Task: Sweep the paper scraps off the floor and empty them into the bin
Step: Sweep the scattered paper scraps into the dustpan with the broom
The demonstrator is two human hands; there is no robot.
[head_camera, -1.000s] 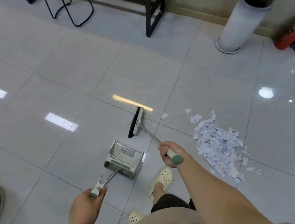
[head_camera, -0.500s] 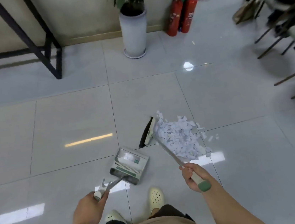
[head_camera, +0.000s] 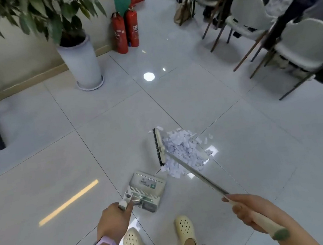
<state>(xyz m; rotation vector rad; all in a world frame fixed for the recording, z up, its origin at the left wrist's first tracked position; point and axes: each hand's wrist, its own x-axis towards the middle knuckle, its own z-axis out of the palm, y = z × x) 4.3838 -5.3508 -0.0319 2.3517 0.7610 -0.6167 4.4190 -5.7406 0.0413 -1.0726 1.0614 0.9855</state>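
Here the paper scraps lie in a white pile on the floor, touching the broom head at their 9 o'clock. The dustpan sits at 7 o'clock from the pile. The right hand grips the broom handle. The left hand grips the dustpan handle. Far off at 11 o'clock stands a potted plant.
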